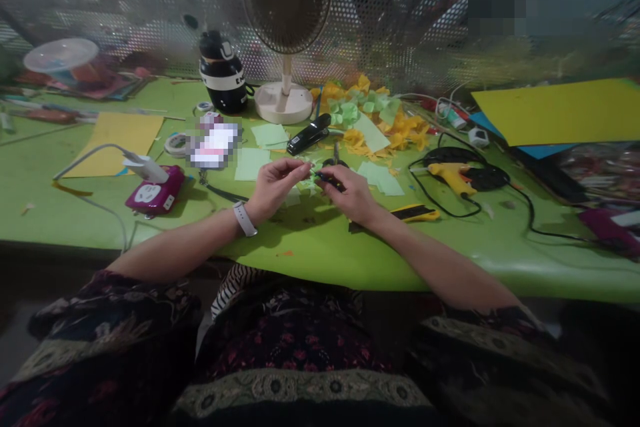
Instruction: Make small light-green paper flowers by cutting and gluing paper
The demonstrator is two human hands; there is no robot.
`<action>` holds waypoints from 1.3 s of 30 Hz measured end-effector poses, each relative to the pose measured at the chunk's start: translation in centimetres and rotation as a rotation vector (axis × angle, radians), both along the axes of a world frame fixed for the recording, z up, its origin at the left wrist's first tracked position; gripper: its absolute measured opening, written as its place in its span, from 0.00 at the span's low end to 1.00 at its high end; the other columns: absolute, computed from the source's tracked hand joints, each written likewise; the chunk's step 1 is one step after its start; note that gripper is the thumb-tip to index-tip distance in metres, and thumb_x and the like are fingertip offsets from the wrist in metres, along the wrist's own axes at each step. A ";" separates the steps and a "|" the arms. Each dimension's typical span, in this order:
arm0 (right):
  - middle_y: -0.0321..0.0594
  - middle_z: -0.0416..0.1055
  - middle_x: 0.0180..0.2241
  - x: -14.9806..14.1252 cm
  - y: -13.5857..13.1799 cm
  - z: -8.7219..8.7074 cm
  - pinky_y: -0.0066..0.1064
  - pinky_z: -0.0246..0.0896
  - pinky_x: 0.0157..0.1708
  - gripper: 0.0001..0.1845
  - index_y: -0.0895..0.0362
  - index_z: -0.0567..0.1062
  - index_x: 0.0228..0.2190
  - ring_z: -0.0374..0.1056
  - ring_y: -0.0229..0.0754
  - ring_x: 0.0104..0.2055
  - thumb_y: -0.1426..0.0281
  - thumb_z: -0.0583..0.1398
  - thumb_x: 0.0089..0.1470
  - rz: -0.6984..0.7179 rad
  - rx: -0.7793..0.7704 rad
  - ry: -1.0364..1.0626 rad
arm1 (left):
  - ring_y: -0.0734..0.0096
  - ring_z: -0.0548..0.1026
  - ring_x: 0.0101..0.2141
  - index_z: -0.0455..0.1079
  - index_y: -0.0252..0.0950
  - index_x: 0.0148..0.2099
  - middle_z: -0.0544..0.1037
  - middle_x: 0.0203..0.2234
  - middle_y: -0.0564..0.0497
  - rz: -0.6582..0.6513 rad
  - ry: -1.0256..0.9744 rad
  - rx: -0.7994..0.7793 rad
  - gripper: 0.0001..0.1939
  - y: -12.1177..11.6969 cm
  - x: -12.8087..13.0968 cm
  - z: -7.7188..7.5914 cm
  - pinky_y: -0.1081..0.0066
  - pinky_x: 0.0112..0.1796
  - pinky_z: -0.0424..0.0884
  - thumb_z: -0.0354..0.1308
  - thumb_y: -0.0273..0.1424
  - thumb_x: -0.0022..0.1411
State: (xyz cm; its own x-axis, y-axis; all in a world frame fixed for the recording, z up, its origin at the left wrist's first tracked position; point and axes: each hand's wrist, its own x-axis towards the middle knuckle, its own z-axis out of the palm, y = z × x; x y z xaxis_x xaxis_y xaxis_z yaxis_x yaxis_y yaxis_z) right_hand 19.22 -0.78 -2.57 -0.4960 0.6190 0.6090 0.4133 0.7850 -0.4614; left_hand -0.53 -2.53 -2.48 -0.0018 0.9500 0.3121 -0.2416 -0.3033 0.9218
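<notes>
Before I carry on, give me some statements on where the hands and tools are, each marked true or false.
1. The left hand and the right hand are close together, with light green paper sheets lying nearby. True.
2. The yellow glue gun lies to the left of both hands. False: it lies to the right of them.
3. The black stapler lies beyond the hands, on the near side of the fan. True.
4. The yellow cutter rests on the fan's base. False: it lies on the green table, by the right forearm.
5. The pale wristwatch is on the right wrist. False: it is on the left wrist.
</notes>
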 end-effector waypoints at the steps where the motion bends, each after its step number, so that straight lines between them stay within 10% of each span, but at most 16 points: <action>1: 0.45 0.78 0.42 0.1 0.1 0.0 0.38 0.71 0.42 0.11 0.55 0.75 0.44 0.74 0.45 0.41 0.63 0.58 0.65 0.006 0.000 0.002 | 0.75 0.79 0.29 0.80 0.36 0.34 0.82 0.28 0.51 -0.002 0.000 0.012 0.14 0.0 0.0 -0.1 0.72 0.36 0.76 0.72 0.41 0.52; 39: 0.40 0.74 0.35 -0.2 -0.3 0.2 0.34 0.70 0.32 0.16 0.55 0.70 0.41 0.73 0.39 0.29 0.55 0.54 0.67 0.063 -0.294 0.088 | 0.73 0.80 0.33 0.80 0.36 0.36 0.83 0.32 0.50 -0.023 -0.019 0.000 0.13 0.4 -0.3 -0.4 0.68 0.41 0.76 0.73 0.39 0.52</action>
